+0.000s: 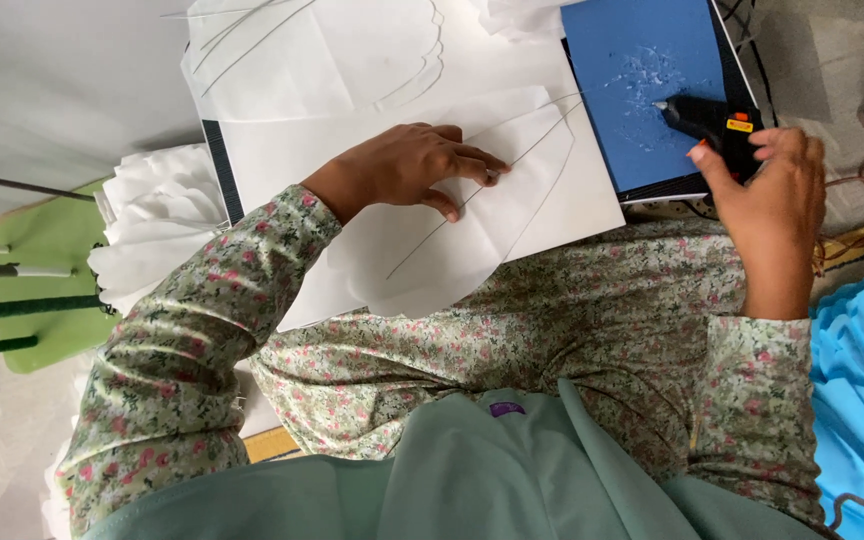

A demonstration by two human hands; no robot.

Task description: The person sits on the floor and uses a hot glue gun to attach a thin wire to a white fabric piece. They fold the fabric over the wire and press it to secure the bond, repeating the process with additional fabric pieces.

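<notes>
Blue mat (632,60) edge: right hand (777,190) grips glue gun (712,122).

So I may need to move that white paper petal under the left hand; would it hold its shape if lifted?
Probably floppy: the white paper petal looks thin and lies flat beneath the left hand. The thin wire along it might stiffen its middle. Likely light, so it could slide easily.

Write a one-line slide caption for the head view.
Left hand presses a thin wire onto a white paper petal; right hand holds a black glue gun over a blue board.
</notes>
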